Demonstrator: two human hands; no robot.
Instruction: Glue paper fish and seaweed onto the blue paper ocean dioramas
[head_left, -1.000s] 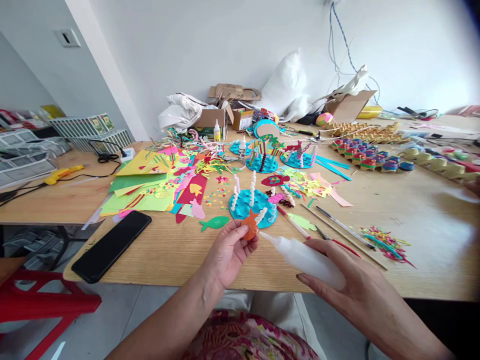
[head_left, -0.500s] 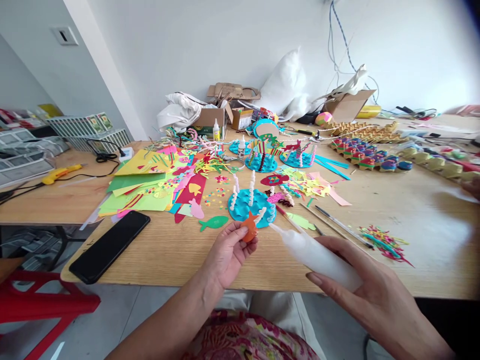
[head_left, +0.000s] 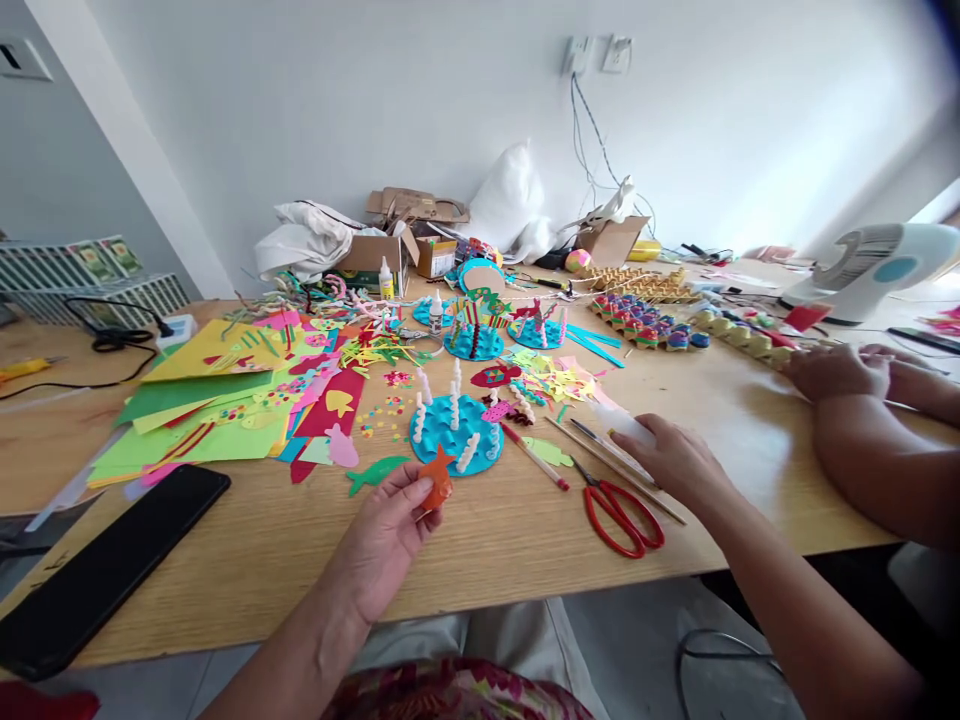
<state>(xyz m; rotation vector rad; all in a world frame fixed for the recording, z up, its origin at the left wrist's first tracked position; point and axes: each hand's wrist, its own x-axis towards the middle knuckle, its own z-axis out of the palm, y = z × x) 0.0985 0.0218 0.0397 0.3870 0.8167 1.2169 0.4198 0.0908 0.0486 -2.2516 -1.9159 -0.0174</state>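
Observation:
My left hand (head_left: 401, 525) pinches an orange paper fish (head_left: 437, 478) between thumb and fingers, in front of the round blue base (head_left: 427, 452). White twisted stems stand up from that base, which lies flat on the table. Farther right, my right hand (head_left: 679, 455) is closed on a white glue bottle (head_left: 628, 424), held low over the table beyond the scissors. The hand covers part of the bottle. Red-handled scissors (head_left: 616, 515) lie between my hands, beside a red pencil (head_left: 536, 457). A green paper fish (head_left: 377, 474) is just behind my left hand.
Coloured paper sheets (head_left: 187, 425) and a black phone (head_left: 112, 565) lie at left. Finished blue bases with fish (head_left: 474, 340) stand farther back, near painted egg-carton pieces (head_left: 649, 322). Another person's hands and arms (head_left: 847, 375) rest at the right, near a white fan (head_left: 874, 265).
My right hand has carried the glue bottle away from the orange fish, forward over the table. The scissors have come into sight. My view has turned right; the left hand still holds the fish.

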